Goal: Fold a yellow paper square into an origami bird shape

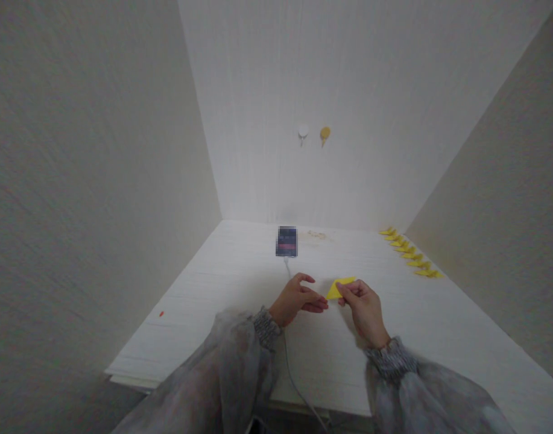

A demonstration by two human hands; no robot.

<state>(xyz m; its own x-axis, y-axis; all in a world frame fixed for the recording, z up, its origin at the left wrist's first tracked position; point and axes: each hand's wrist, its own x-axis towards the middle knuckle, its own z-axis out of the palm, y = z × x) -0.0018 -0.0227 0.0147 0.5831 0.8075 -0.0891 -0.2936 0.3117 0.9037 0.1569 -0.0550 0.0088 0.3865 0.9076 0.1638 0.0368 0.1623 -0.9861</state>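
Observation:
A folded piece of yellow paper (334,291) is pinched between the thumb and fingers of my right hand (364,304), held over the white table. My left hand (298,299) is just left of it with thumb and fingers apart. Its fingertips come close to the paper's lower left corner; whether they touch it I cannot tell. Along the table's right side lies a slanting row of several folded yellow paper figures (409,252).
A phone (287,242) with a blurred screen stands at the back of the white table (204,301), its cable (289,361) running toward me. An orange-red bit (161,313) lies at left. White (303,131) and yellow (325,133) hooks are on the back wall. Walls enclose both sides.

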